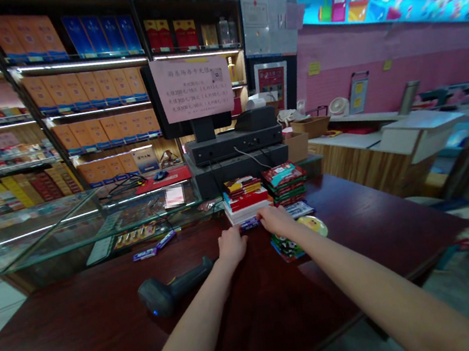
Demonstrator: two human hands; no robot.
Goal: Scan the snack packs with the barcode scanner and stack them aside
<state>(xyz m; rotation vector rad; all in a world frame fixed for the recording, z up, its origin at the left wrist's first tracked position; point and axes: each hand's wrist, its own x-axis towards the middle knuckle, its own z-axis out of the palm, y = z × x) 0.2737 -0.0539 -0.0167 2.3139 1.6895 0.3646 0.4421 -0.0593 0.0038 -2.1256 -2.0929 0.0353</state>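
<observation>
I count two pack stacks on the counter (86,338): red stack (246,198), green stack (285,182). One scanner (173,290). Glass case (46,231) holds small goods. Left hand (232,246) and right hand (275,219), fingers curled, meet at one purple packet (249,224) just before the stacks; I cannot tell if either grips it.

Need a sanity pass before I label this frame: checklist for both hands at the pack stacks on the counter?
1. Left hand is down on the dark red-brown wooden counter with fingers curled; whether it holds anything: cannot tell.
2. Right hand has a grip on the small purple-blue pack: cannot tell.
3. Red-and-white stack of flat packs sits square just past the hands: ok.
4. Green-and-red stack of packs is upright, with neither hand on it: ok.
5. Dark grey handheld scanner lies apart from the left forearm: ok.
6. Green patterned packs are free of the right wrist: cannot tell.
</observation>
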